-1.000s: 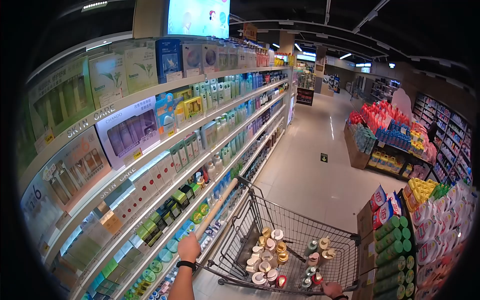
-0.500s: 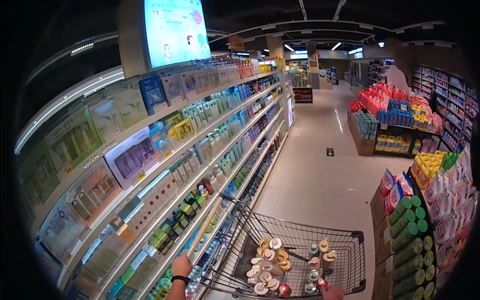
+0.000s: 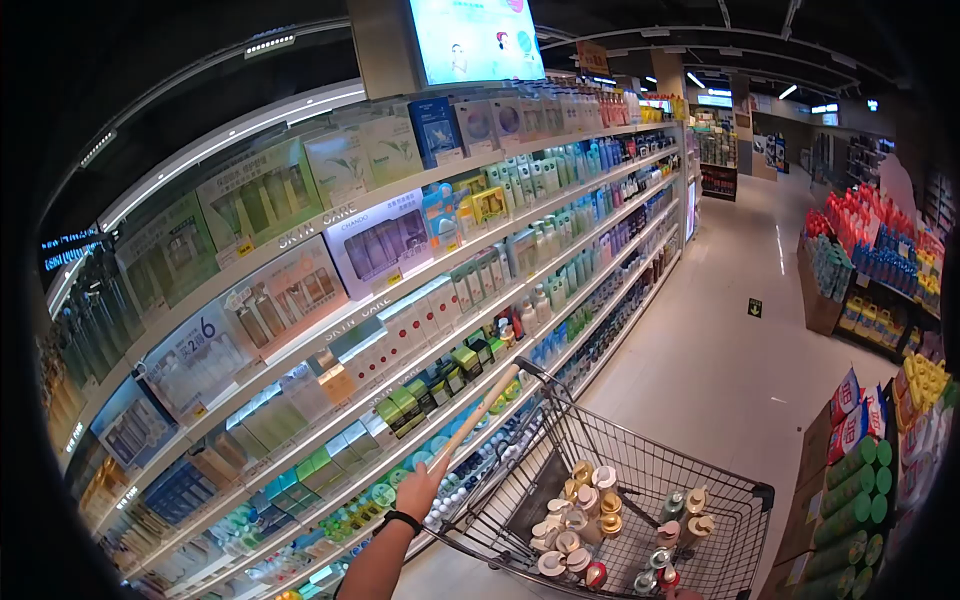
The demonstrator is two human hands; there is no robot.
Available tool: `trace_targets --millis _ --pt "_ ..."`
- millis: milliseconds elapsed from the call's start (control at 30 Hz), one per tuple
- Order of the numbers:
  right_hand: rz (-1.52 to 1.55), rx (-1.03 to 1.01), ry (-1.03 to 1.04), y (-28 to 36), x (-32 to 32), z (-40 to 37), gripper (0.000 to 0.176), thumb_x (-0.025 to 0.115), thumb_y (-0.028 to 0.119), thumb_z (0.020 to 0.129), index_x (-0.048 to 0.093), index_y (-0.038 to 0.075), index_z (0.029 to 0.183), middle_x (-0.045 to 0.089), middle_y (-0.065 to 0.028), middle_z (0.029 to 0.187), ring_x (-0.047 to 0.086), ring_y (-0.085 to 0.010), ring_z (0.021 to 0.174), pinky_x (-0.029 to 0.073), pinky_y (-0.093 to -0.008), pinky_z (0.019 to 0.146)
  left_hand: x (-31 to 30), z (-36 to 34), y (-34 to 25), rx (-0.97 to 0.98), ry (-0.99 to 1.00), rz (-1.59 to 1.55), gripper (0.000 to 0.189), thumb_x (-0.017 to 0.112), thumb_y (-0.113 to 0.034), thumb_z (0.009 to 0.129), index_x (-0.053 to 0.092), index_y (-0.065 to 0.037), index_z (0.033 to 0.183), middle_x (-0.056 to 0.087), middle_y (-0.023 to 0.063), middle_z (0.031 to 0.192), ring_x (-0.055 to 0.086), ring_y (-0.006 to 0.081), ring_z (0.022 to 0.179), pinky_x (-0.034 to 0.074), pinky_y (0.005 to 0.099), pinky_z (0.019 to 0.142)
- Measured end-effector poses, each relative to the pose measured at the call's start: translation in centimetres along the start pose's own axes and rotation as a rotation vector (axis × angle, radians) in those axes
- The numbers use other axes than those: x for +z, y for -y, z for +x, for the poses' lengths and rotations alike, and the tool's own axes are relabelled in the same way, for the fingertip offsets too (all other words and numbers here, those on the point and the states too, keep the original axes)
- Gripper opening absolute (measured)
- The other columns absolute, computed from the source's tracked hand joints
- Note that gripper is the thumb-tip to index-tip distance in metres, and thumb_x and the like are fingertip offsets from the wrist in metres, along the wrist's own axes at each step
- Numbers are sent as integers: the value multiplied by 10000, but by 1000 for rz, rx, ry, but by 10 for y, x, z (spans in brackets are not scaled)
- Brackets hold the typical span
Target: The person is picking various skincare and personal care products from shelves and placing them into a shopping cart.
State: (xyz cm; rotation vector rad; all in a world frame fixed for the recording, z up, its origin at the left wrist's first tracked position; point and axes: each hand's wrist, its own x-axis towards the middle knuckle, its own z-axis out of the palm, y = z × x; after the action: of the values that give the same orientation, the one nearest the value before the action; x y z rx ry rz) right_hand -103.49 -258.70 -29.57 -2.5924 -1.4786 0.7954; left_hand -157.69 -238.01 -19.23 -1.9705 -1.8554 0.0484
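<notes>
1. Store aisle: shelves (image 3: 335,332) at nine o'clock, pack fronts turned outward, presumably for easy reading; pale floor (image 3: 700,320) at three.
2. Cart (image 3: 670,449) between four and five o'clock; its mesh sides likely serve to contain the bottles (image 3: 575,520), which sit inside in two groups near five.
3. My left hand (image 3: 418,490), between six and seven o'clock, is wrapped around the handle (image 3: 480,414), apparently to steady the cart.
4. My right hand (image 3: 682,595), at five, is mostly cut off below; I cannot tell its grip.
</notes>
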Motion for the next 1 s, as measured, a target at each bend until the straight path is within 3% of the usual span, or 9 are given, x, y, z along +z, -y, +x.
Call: trace_targets --millis 67,333,467,533,567,667,767,900,1000 --pt "-9 31 11 3 7 -8 738 270 641 972 726 69 1075 694 -255 1016 645 -455 982 485 -540 865 17 -8 11 69 -21 -23 786 563 19 855 346 -381 1496 473 136 951 603 250 633 519 376 458" --pt "19 34 -57 2 50 -18 642 361 584 963 732 64 1027 688 -264 1031 634 -458 1016 476 -542 895 23 -29 33 -33 5 -175 814 575 -36 856 297 -409 1524 548 126 822 647 292 599 520 410 492" --pt "11 61 -108 2 60 -29 683 355 599 956 725 31 1039 681 -274 1055 623 -465 1049 469 -525 925 30 -30 42 -88 4 -195 758 587 -50 860 301 -224 1540 599 111 781 659 299 598 541 402 525" --pt "-28 93 -79 17 64 -38 657 370 547 956 706 -13 1034 667 -282 1094 611 -454 1082 455 -511 935 46 -32 52 -129 -89 -290 515 619 -85 829 529 -39 1334 662 138 771 688 326 647 563 420 578" --pt "-35 101 -80 12 82 -35 657 370 547 956 706 -13 1034 667 -282 1094 611 -454 1082 455 -511 935 52 -38 62 -127 -83 -298 515 619 -85 829 529 -39 1334 662 138 771 688 326 647 563 420 578" --pt "11 113 -144 -35 140 4 564 393 438 923 682 -35 1028 658 -284 1114 606 -435 1086 444 -502 913 60 -42 79 -226 27 -544 113 640 -130 769 649 -24 808 696 209 752 708 360 733 572 468 661" --pt "38 227 -8 3 112 -27 555 395 433 922 686 -23 1047 659 -277 1124 603 -437 1095 442 -501 923 64 -42 89 -203 39 -607 134 639 -132 776 650 -21 850 692 207 747 705 363 722 572 468 659" --pt "-36 250 -59 -1 135 -43 551 424 445 936 687 -19 1072 654 -261 1162 596 -424 1128 455 -496 920 68 -59 96 -205 27 -612 144 602 -86 800 622 -4 917 688 193 731 704 362 714 570 455 645" --pt "-243 106 31 -5 139 -57 485 397 383 978 681 11 1107 649 -263 1157 605 -424 1102 467 -494 914 66 -74 98 -196 -15 -582 131 577 -44 812 592 -6 937 688 179 726 701 347 684 565 446 609"
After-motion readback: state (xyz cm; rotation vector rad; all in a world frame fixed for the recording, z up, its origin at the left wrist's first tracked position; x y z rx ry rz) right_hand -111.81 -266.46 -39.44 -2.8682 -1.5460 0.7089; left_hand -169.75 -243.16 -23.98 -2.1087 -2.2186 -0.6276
